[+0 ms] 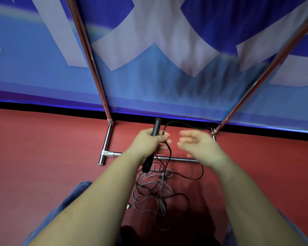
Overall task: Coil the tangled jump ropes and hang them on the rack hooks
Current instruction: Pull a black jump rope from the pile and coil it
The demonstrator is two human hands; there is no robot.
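Nearest the head camera, two bare forearms reach forward over blue-trousered knees. The left hand grips two black cylindrical jump-rope handles, one pointing up, one down, with thin black cord looping from them. The right hand hovers just beside, blurred, fingers loosely spread and holding nothing. Below lies a tangle of grey and black ropes on red floor. The chrome tubular rack stands before a blue-and-white banner.
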